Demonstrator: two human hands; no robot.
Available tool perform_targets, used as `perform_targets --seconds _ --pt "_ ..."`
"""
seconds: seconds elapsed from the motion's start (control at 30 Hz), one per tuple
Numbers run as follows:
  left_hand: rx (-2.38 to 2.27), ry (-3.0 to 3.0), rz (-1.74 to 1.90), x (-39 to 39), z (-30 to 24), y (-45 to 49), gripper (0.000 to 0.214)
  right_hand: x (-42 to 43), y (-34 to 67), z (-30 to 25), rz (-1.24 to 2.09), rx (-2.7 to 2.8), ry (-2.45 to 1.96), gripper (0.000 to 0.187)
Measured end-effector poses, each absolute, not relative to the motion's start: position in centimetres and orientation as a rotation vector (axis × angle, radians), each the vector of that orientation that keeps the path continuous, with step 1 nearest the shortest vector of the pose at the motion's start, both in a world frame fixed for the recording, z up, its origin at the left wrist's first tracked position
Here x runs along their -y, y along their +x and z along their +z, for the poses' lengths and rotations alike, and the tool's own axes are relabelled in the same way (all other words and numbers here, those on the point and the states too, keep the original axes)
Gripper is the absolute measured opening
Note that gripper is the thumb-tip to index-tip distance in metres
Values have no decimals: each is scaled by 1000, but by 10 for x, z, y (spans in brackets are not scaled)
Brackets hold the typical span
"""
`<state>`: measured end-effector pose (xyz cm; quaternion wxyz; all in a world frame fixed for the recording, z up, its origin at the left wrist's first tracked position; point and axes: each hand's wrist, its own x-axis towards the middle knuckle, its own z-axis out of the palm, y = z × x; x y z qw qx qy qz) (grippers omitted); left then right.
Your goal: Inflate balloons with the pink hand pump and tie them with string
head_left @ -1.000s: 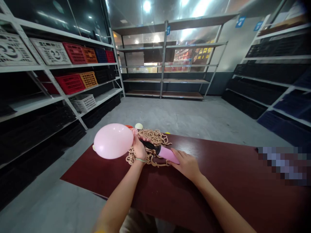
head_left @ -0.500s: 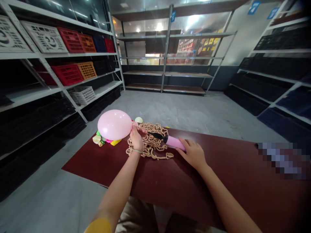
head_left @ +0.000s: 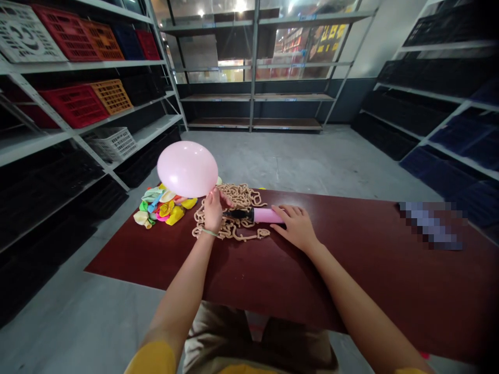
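My left hand (head_left: 213, 210) pinches the neck of an inflated pink balloon (head_left: 187, 169), which tilts up and to the left above the table. The neck itself is hidden behind the fingers. My right hand (head_left: 295, 224) is round the end of a pink and black balloon pump (head_left: 268, 215). The pump's black nozzle end points left toward my left wrist, apart from the balloon. Under the pump lies a tangled heap of beige, rope-like loops (head_left: 239, 196). Limp balloons in several colours (head_left: 167, 209) are piled left of my left hand.
The dark red table (head_left: 249, 280) spreads in front of my legs. A pixelated object (head_left: 431, 226) lies at its right. Shelves with crates (head_left: 74, 104) stand on the left, dark bins (head_left: 436, 98) on the right, and a metal rack (head_left: 253, 98) at the back.
The balloon has lifted up and away from the pump's nozzle, uncovering more of the limp balloons. The pump has sunk onto the beige heap. My view has tilted down.
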<state>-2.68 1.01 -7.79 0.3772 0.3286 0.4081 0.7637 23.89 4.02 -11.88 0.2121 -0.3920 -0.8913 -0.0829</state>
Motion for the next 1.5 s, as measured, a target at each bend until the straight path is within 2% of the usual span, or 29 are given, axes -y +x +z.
perform_targets --seconds 0.13,0.33,0.57,0.73,0.8,0.93,1.0,1.2,1.5 --pt "-1146 1011 1767 -7 -78 -24 38 -39 238 -117 -221 2451 -1060 56" --pt "-1150 912 1485 4 -73 -16 36 -31 235 -108 -363 2283 -905 42" --pt "-1302 1406 1241 15 -72 3 43 -13 227 -99 -569 2291 -746 65" --pt "-1367 1676 1238 16 -78 15 23 -12 218 -97 -658 2396 -782 73" --pt "-1483 1933 1069 18 -77 19 24 -14 216 -95 -730 2364 -792 75" --pt "-1718 2337 429 22 -69 28 43 -17 214 -89 -861 2226 -736 72" --pt "-1761 2390 313 23 -67 31 48 -18 215 -86 -874 2211 -724 69" --pt "-1702 2355 428 21 -66 32 48 -23 222 -80 -738 2304 -793 65" --pt "-1380 1993 924 23 -62 35 43 -25 231 -79 -581 2216 -994 60"
